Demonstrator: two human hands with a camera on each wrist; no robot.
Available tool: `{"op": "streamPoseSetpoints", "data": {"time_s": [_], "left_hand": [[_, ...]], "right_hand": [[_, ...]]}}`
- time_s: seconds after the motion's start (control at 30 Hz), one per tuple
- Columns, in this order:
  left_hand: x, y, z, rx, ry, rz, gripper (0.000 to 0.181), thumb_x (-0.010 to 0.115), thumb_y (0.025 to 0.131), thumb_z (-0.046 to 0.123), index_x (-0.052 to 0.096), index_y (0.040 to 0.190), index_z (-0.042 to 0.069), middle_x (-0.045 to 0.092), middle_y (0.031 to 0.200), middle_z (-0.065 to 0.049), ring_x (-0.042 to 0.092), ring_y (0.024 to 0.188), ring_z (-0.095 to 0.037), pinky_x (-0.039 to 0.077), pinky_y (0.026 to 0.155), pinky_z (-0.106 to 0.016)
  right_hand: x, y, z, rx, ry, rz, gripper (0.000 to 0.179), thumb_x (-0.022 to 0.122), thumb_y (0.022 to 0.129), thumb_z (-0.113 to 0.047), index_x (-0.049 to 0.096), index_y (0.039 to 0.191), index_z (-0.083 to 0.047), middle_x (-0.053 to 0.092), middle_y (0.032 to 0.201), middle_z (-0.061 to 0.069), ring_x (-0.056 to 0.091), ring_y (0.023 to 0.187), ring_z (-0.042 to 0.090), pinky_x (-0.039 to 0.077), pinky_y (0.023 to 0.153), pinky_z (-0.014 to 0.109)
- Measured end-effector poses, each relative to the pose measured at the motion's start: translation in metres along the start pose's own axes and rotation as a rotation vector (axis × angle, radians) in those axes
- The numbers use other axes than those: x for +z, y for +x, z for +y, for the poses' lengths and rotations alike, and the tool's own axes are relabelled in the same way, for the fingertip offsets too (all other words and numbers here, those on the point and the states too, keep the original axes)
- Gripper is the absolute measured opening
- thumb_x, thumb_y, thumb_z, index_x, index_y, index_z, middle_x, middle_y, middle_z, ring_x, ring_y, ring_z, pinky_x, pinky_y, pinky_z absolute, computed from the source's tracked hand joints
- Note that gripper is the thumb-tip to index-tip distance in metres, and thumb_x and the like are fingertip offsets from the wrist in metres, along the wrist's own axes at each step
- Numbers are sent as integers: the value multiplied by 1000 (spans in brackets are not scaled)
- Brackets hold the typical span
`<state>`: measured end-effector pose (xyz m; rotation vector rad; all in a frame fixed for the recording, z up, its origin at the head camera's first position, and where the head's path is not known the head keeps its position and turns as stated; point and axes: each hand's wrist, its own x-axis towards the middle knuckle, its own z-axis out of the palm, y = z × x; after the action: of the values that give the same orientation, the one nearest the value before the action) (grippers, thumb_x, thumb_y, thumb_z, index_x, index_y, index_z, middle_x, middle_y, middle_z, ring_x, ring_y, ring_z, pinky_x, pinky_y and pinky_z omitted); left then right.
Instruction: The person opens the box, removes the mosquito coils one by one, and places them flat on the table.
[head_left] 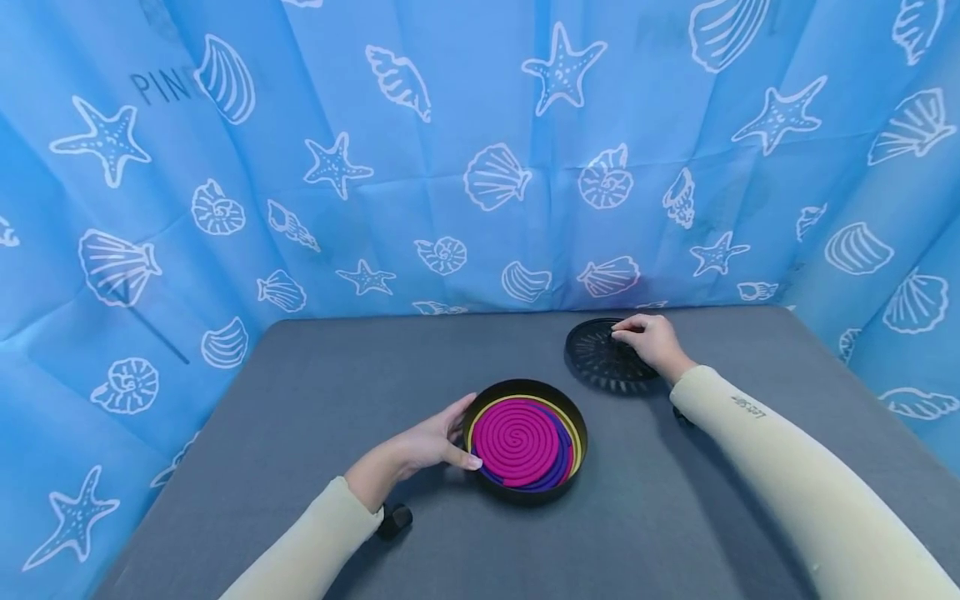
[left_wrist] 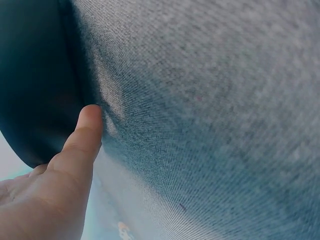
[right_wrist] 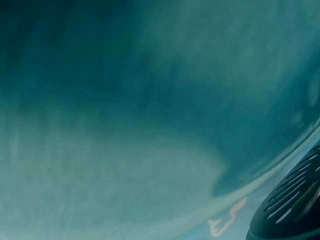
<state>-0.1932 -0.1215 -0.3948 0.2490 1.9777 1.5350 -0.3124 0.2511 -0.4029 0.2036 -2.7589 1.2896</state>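
Thumb and fingers of the left hand [head_left: 435, 437] clamp the left side of a round black pan [head_left: 525, 498], which sits about midway between the side edges of the grey surface [head_left: 375, 367]. From above, the head view shows what the pan holds: a flat pink coil [head_left: 516, 437] on top, a dark blue coil [head_left: 561, 454] peeking out beneath it toward the right, and a yellow coil [head_left: 578, 433] ringing them along the inner wall. Only the left wrist view gives the pan's outer side close up, a dark wall standing next to the woven cloth, with one digit lying against it. Near the far edge, right of the middle, the right hand [head_left: 656, 343] has its fingertips brought together, pinching a round black slotted lid [head_left: 588, 350]; what part they pinch is too small to tell. That hand appears in the head view alone, while the right wrist view catches the lid's slotted side in its lower right corner beside blurred cloth. Pan and lid are apart. Cream sleeves [head_left: 810, 492] cover both arms, and a blue shell-printed curtain [head_left: 487, 250] hangs beyond the far edge.
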Motion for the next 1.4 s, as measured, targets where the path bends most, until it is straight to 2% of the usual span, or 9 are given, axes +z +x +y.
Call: {"op": "streamPoseSetpoints", "data": {"time_s": [0.33,0.5,0.7,0.9,1.17,1.3,1.4], "left_hand": [[1,2,0,-15,-2,6,100,75,81,1,10,157,10,12,160,-18,14,144,-41,15,114,-57],[2,1,1,-20,-16,10,99,75,82,0,11,157,10,13,160,-18,15,144,-41,14,114,-57],[1,1,0,-16,-24,4,99,75,82,0,11,157,10,14,160,-19,15,144,-42,14,114,-58],[0,1,-1,0,-19,-7,100,75,82,1,9,157,10,13,160,-19,14,144,-42,15,114,-58],[3,2,-1,0,-44,13,99,74,81,-3,11,157,9,14,160,-19,15,144,-41,16,114,-57],[5,-1,0,0,-27,30,98,74,82,-2,12,156,9,13,160,-18,15,144,-41,17,114,-56],[6,-4,-1,11,9,53,96,75,82,1,14,156,8,15,160,-18,17,143,-41,19,114,-55]], "right_hand": [[-5,1,5,102,-18,-64,28,60,97,-9,64,116,11,57,122,31,53,111,43,46,92,53],[-5,2,8,148,-59,-56,27,59,97,-6,63,117,11,57,123,31,52,113,42,45,94,53],[-6,0,7,208,-37,-40,28,56,98,-6,61,120,10,53,128,32,51,117,44,43,97,54],[-8,-3,6,291,66,-26,31,52,100,-5,57,126,11,50,132,31,46,124,43,39,103,54],[-18,-19,-4,389,235,31,38,47,102,-10,49,135,10,44,138,30,45,126,41,42,102,51],[-23,-31,-14,403,318,34,43,47,103,-15,44,140,8,41,143,28,41,130,39,42,103,49],[-26,-41,-24,397,380,-3,48,48,103,-18,39,143,7,39,144,26,41,131,38,41,104,47]]}}
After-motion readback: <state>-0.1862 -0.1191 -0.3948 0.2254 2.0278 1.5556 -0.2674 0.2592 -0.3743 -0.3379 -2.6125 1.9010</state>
